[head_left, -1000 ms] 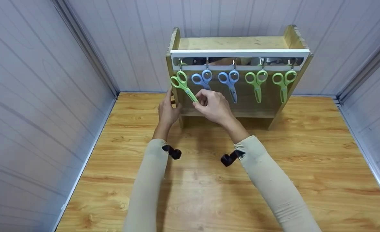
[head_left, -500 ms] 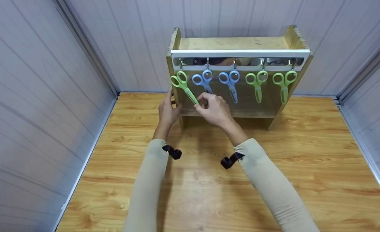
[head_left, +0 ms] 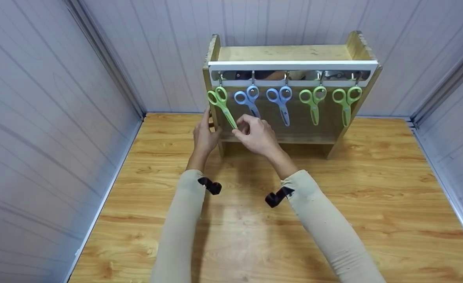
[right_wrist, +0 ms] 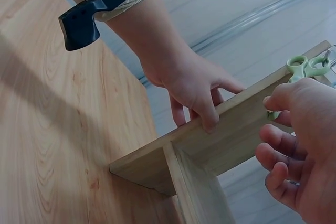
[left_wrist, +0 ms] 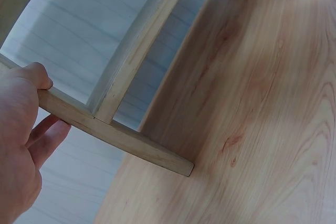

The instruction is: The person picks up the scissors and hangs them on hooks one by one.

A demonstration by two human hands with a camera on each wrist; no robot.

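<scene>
My left hand [head_left: 205, 135] grips the left side panel of a wooden rack [head_left: 302, 51]. In the left wrist view, its thumb and fingers lie on either side of that panel [left_wrist: 142, 148]. Green scissors [head_left: 224, 106] hang by one finger loop from the leftmost hook, slanting down to the right. My right hand [head_left: 258, 135] pinches their blade tip between thumb and index finger. In the right wrist view, the scissors' loops [right_wrist: 297, 69] show above the thumb, and the other fingers are loosely curled.
Two blue scissors [head_left: 281, 103] hang just right of the held pair, followed by two more green scissors [head_left: 313, 105]. All hang from hooks on a white-edged metal rail [head_left: 294, 63]. Pale panelled walls stand behind and at both sides of the wood-grain surface [head_left: 239, 228].
My right hand has moved slightly down and left with the tip of the green scissors, which now hang a little steeper. The left hand has stayed on the rack.
</scene>
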